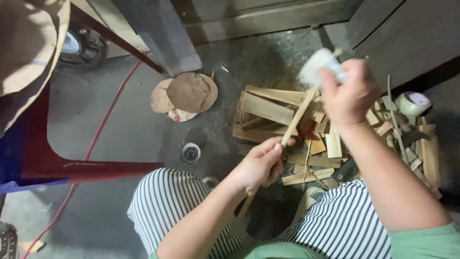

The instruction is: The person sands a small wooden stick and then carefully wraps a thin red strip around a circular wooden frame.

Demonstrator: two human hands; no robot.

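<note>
Bamboo stick (298, 117) held slanting over the pile of wood scraps (287, 115) on the floor. Left hand (261, 165) closed around its lower part. Right hand (347, 91) clamped on a white pad (317, 64) at the top end. Looks like rubbing it smooth; steady grip needed.

The floor (124, 120) is grey concrete, dusty and scuffed, with a small round metal drain (190, 153) set into it. A red cable (103, 122) snakes across it from upper middle toward the lower left corner. At the left stands a red and blue metal frame (43, 163) with a tan cloth (28, 43) draped over it. Dark wooden panels (268, 17) close off the far side, and a grey post (165, 36) rises beside them. Light is dim and even
</note>
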